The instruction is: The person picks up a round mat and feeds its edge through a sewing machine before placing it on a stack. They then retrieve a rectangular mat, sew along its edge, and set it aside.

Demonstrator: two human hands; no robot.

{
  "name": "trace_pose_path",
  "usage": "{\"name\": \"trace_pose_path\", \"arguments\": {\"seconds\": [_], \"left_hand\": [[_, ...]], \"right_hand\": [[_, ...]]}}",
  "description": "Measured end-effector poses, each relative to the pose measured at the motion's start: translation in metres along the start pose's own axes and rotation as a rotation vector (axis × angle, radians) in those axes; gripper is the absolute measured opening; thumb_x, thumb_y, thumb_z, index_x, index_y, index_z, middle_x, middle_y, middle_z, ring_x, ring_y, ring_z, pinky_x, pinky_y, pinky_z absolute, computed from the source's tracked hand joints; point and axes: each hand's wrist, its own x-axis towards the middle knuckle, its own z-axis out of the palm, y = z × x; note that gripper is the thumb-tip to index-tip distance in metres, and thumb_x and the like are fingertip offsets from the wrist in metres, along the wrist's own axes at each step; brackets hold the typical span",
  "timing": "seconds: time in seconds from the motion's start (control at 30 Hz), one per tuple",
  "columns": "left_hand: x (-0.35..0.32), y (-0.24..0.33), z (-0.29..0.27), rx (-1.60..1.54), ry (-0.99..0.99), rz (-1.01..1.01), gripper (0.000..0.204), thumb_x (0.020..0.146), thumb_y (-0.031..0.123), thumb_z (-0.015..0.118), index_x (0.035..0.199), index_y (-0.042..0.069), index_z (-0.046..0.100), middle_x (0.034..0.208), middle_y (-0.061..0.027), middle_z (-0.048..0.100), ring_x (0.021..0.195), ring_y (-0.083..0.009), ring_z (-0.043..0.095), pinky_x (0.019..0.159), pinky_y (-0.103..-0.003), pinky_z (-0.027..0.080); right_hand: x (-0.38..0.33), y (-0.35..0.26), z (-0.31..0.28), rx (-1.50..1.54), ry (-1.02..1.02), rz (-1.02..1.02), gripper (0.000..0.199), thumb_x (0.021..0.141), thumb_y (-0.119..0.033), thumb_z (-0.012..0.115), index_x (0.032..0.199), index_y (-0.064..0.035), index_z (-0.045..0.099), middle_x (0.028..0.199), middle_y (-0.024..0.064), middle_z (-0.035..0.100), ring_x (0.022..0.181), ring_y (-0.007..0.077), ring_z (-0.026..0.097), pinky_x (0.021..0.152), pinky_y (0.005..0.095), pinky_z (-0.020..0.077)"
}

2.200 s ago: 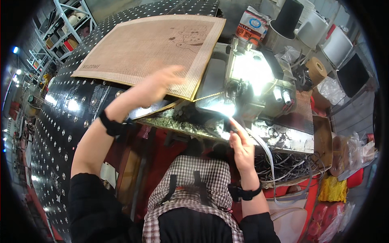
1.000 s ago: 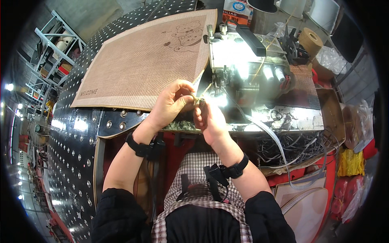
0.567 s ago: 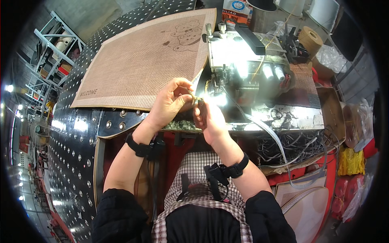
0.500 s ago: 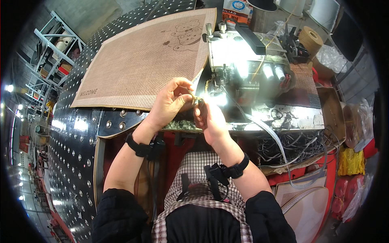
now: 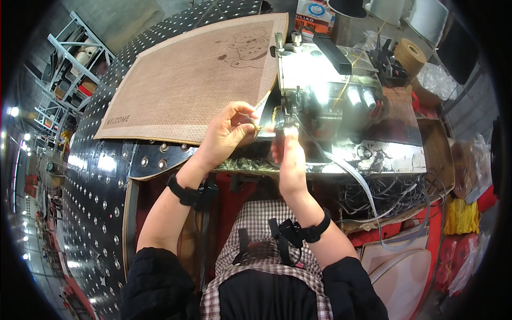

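My left hand (image 5: 226,132) is at the near right corner of a brown woven mat (image 5: 176,80). Its thumb and forefinger are pinched on a small yellowish strip end (image 5: 257,128); how that joins the mat is hidden by the fingers. My right hand (image 5: 290,157) is just in front of the sewing head of an industrial sewing machine (image 5: 306,80), apart from my left hand. Its fingers are smeared by motion and glare, so whether they hold anything cannot be made out. The mat lies flat, its right edge running toward the machine.
A pale tape (image 5: 354,173) curves from the machine down past its front right edge. Tangled grey strips (image 5: 368,192) lie below the machine bed. A cone of brown twine (image 5: 409,52) stands behind right. The black studded table (image 5: 98,197) extends left; more mats (image 5: 402,274) lean at lower right.
My right hand has moved away from my left fingertips, forward and right toward the sewing head. My left hand keeps its pinch in nearly the same place. The view has shifted slightly.
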Motion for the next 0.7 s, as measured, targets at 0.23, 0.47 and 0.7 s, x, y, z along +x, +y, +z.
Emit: {"name": "trace_pose_path", "arguments": {"seconds": [0.23, 0.47, 0.7], "left_hand": [[-0.001, 0.0, -0.008, -0.131, -0.064, -0.113, 0.023, 0.094, -0.001, 0.057, 0.116, 0.003, 0.051, 0.089, 0.0, 0.057, 0.079, -0.0044, 0.054, 0.071, -0.019, 0.047], [-0.005, -0.002, -0.003, 0.018, -0.019, -0.037, 0.023, 0.094, -0.001, 0.056, 0.117, 0.004, 0.051, 0.089, 0.0004, 0.058, 0.072, -0.0015, 0.047, 0.062, -0.017, 0.041], [-0.014, 0.0, 0.001, 0.306, -0.058, 0.135, 0.053, 0.09, 0.009, 0.067, 0.136, 0.006, 0.042, 0.121, -0.005, 0.055, 0.098, -0.0131, 0.054, 0.084, -0.028, 0.05]], "right_hand": [[-0.022, 0.019, 0.025, -0.528, -0.076, -0.32, 0.05, 0.096, -0.003, 0.048, 0.144, 0.0033, 0.036, 0.113, 0.0189, 0.054, 0.104, 0.0294, 0.055, 0.096, 0.0359, 0.042], [-0.015, 0.022, 0.009, -0.319, -0.013, -0.227, 0.048, 0.095, -0.004, 0.052, 0.141, 0.005, 0.04, 0.118, 0.0225, 0.055, 0.11, 0.033, 0.055, 0.096, 0.036, 0.0437], [-0.07, 0.064, 0.007, -0.475, -0.174, -0.108, 0.045, 0.09, -0.007, 0.061, 0.132, 0.0044, 0.049, 0.103, 0.0157, 0.059, 0.095, 0.0271, 0.059, 0.088, 0.035, 0.047]]}}
